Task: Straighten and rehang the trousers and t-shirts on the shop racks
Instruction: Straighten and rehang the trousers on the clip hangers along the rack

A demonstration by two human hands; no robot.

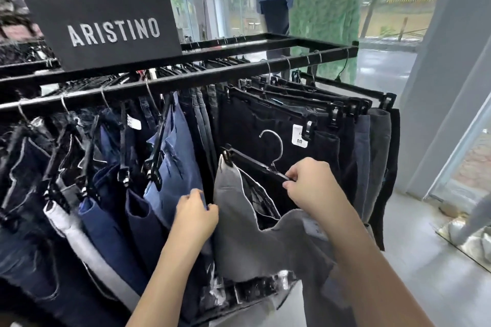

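Though limp, grey trousers (233,220) on hanger (255,164)

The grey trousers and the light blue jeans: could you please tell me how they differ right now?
The grey trousers are off the rail, hanger hook free; the light blue jeans hang from it. The right hand pinches the grey trousers' hanger; the light blue jeans' hanger is untouched. Both use black clip hangers.
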